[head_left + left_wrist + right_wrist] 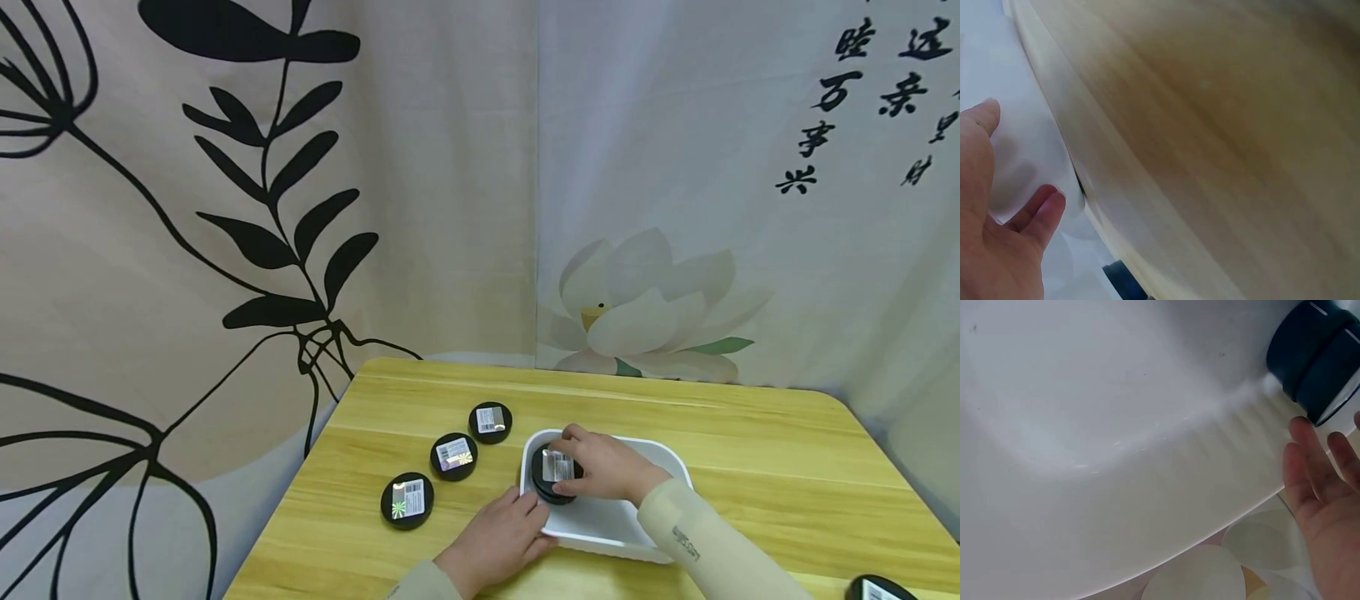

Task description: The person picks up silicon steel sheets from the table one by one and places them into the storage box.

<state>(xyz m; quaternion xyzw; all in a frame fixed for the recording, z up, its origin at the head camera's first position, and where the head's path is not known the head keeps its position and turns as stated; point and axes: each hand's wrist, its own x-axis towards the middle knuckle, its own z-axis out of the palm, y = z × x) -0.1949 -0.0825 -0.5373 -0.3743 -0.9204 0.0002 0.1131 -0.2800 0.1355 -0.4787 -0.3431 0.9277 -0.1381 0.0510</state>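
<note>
In the head view, my right hand reaches into a white tray. Its thumb and fingers hold the edges of a black round tin with a barcode label. This tin sits on a second black one at the tray's left end; the right wrist view shows the stacked tins from the side, fingertips against the upper one. My left hand rests at the tray's near left corner. Seen from the left wrist, its fingers lie fairly straight against the tray's outer wall.
Left of the tray, three labelled black tins stand in a slanting row: a near one, a middle one and a far one. Another tin is partly cut off at the lower right. A printed curtain hangs behind the wooden table.
</note>
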